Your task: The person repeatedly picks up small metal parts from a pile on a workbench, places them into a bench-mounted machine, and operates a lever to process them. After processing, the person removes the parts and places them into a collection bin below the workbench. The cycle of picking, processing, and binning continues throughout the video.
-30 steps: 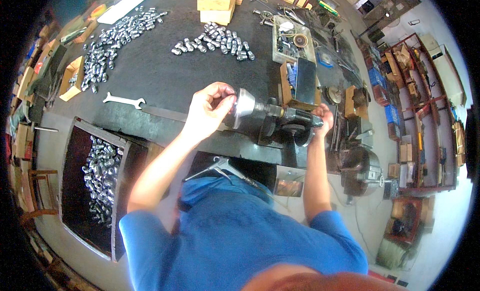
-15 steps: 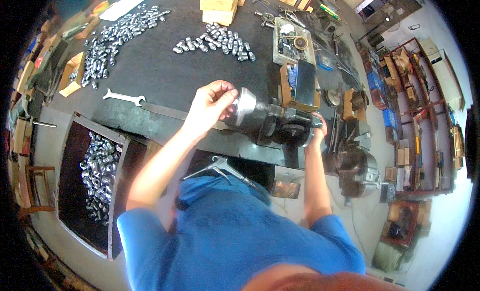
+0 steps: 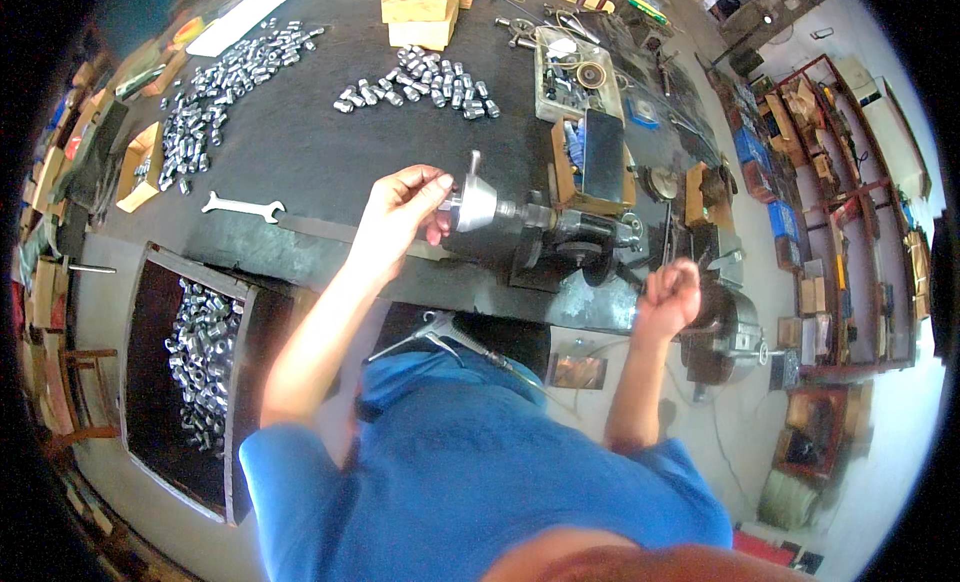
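A bench-mounted spindle device (image 3: 585, 244) with a black body carries a silver cone-shaped chuck (image 3: 478, 204) at its left end. A short metal pin (image 3: 474, 163) stands up from the chuck. At the chuck's left face my left hand (image 3: 408, 204) has thumb and fingers pinched on a small metal fitting (image 3: 450, 204), mostly covered by the fingers. My right hand (image 3: 669, 298) is off the device's right end, its fingers curled closed and slightly blurred. A dark lever (image 3: 628, 276) runs toward it; whether the hand grips the lever is hidden.
Piles of metal fittings (image 3: 425, 80) lie on the dark bench, with an open-end wrench (image 3: 243, 207) at left. A bin of fittings (image 3: 205, 367) stands below left. Right of centre are a parts tray (image 3: 575, 74) and a cardboard box (image 3: 567, 187); a vise (image 3: 722, 332) sits at the bench's right.
My right hand has moved from the device's right end down and to the right. The chuck has turned, and its pin now points up. My left hand stays at the chuck's face.
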Tool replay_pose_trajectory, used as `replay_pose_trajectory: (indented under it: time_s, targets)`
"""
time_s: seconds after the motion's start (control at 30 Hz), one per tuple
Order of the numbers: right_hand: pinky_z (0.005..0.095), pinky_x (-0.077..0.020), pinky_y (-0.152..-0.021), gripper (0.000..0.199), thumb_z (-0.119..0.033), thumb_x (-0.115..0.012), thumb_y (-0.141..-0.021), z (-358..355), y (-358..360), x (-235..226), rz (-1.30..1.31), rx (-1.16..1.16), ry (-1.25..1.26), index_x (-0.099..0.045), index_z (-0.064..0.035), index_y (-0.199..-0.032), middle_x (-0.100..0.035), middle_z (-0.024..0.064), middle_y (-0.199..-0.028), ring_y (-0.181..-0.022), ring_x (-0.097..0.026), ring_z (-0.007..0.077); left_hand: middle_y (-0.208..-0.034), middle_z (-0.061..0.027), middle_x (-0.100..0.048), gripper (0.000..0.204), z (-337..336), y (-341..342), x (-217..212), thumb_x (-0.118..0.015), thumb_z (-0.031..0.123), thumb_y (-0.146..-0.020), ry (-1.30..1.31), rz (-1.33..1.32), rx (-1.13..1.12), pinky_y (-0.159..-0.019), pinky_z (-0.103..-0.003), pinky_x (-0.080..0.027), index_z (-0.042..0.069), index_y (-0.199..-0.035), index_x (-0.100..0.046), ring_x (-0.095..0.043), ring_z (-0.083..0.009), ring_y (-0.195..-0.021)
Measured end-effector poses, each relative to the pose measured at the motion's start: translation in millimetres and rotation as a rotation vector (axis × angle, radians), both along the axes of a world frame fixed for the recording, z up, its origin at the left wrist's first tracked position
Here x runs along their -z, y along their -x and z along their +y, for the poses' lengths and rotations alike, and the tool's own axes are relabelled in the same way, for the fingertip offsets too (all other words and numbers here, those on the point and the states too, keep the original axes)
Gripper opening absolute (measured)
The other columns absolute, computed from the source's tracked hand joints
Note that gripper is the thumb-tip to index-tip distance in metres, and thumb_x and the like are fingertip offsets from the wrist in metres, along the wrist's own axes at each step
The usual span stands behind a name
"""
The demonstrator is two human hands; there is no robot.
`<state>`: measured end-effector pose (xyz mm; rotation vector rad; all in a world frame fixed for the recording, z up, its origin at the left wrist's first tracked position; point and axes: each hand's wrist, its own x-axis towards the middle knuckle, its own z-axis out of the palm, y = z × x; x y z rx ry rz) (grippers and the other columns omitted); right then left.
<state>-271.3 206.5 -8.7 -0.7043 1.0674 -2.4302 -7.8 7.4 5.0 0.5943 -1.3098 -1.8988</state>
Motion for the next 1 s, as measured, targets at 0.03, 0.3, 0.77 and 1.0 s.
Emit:
replay_pose_trajectory:
  time_s: [0.03,0.3,0.77,1.0]
  targets:
    - [0.0205,-0.0157,-0.035,0.017,-0.020,-0.051,-0.079,8.6,-2.9,11.0,-0.019,-0.016,-0.017,-0.052,-0.0025,-0.079,-0.035,-0.0005,-0.056,-0.042,-0.023,0.0061,-0.063,-0.0043,-0.054,0.022,-0.4,-0.1,0.1,-0.056,0.020,-0.084,-0.018,0.008,0.009,-0.042,-0.019,-0.041,-0.001,-0.087,-0.056,-0.051,-0.0080,-0.048]
    - [0.0199,-0.0235,-0.037,0.016,-0.015,-0.048,-0.079,-56.7,38.2,76.1,-0.087,0.316,-0.509,-0.059,-0.0033,-0.080,-0.045,-0.0010,-0.059,-0.046,-0.035,0.0067,-0.066,-0.0049,-0.055,0.018,-2.4,-1.4,-2.4,-0.058,0.017,-0.083,-0.039,0.036,0.019,-0.044,-0.019,-0.043,-0.001,-0.087,-0.056,-0.053,-0.0096,-0.052]
    - [0.0341,-0.0377,-0.084,0.030,-0.021,-0.053,-0.067,22.2,-10.1,5.0,0.602,0.322,-0.216,-0.057,0.0054,-0.080,-0.055,0.0175,-0.096,-0.088,-0.051,0.0228,-0.083,-0.0194,-0.058,0.041,65.9,-58.7,11.7,-0.065,0.012,-0.074,-0.143,0.159,0.015,-0.072,-0.037,-0.048,0.001,-0.106,-0.043,-0.060,-0.0275,-0.072]
    - [0.0421,-0.0409,-0.081,0.052,-0.050,-0.045,-0.081,14.4,-106.8,-28.9,1.172,-0.251,-0.232,-0.063,-0.0022,-0.086,-0.051,0.0236,-0.109,-0.096,-0.051,0.0354,-0.085,-0.0206,-0.061,0.041,100.3,-45.1,10.1,-0.068,0.005,-0.071,-0.087,0.107,0.101,-0.071,-0.037,-0.052,-0.003,-0.106,-0.049,-0.062,-0.0275,-0.079]
